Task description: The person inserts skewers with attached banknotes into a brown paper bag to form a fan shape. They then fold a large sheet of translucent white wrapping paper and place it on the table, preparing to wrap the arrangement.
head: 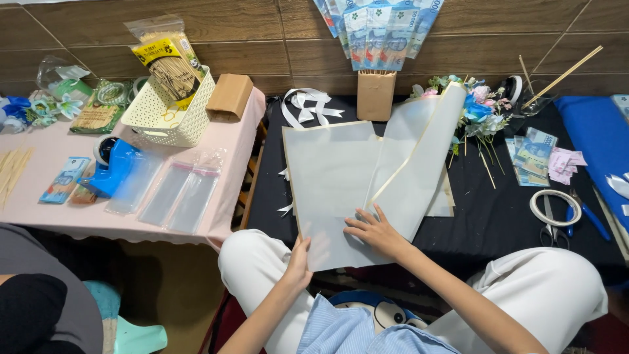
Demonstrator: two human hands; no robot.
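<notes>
A large white wrapping sheet point(331, 170) with a thin gold edge lies on a black mat point(485, 223), its right half folded up and over. My right hand point(375, 231) presses flat on the sheet near its lower middle, fingers spread. At the sheet's near bottom edge, my left hand point(299, 262) pinches the paper between thumb and fingers. A second white sheet point(429, 157) leans over the first toward a small bunch of blue and pink artificial flowers point(478, 111).
A fan of banknotes in a brown paper holder point(375, 92) stands behind. Loose banknotes point(532, 154), a tape roll point(555, 207) and scissors point(576, 219) lie right. A pink table point(59, 216) at left carries a white basket point(167, 118), a blue tape dispenser point(111, 167) and clear sleeves point(180, 193).
</notes>
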